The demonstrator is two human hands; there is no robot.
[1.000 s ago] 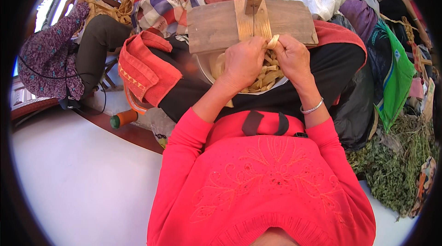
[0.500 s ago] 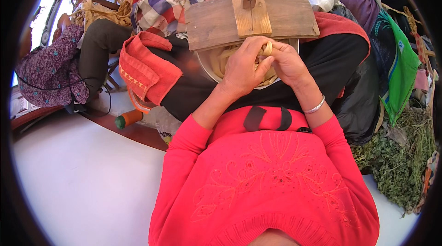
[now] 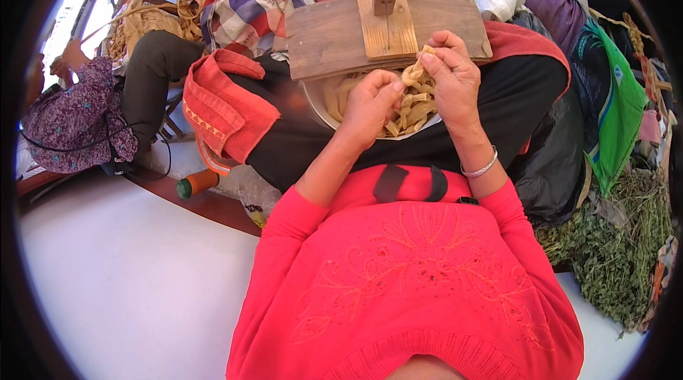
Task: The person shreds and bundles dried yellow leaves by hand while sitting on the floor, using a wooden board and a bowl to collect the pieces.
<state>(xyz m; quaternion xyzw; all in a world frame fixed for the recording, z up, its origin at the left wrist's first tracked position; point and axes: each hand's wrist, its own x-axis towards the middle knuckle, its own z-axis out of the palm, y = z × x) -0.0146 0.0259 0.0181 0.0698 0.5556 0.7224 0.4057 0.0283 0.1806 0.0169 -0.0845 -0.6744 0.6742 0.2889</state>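
Knotted strip (image 3: 410, 76) pinched in right hand (image 3: 457, 85), left hand (image 3: 368, 108) just beside.

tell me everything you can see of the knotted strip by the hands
The knotted strip is pale tan and slightly glossy, with a dry, pliable look; its exact material is unclear. It is looped into a compact knot, one short end poking upward. The right hand pinches that end; the left hand is close beside the knot, contact unclear. It hangs above a pale bowl of similar tan pieces.

Left grip (image 3: 371, 106) and right grip (image 3: 453, 83) have drawn apart, baring the knotted strip (image 3: 413, 74).
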